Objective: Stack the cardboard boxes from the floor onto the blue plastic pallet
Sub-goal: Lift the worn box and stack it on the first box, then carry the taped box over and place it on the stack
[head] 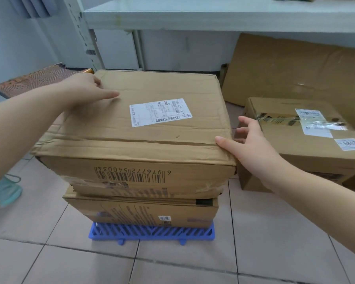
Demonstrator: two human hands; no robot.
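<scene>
Two boxes stacked on blue pallet [152, 232]: top box [139, 128] overhanging bottom box [143, 212]. Left hand [84, 91] flat on top box's far-left corner, fingers loose, gripping nothing. Right hand [248, 144] spread at near-right corner, thumb on top edge, not clenched. Third box [303, 144] on tiled floor [172, 263], just right of stack.

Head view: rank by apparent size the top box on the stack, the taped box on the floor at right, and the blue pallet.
1. top box, though nearest the camera
2. taped box, partly cut off
3. blue pallet, mostly hidden under the stack, so its true size is unsure
</scene>
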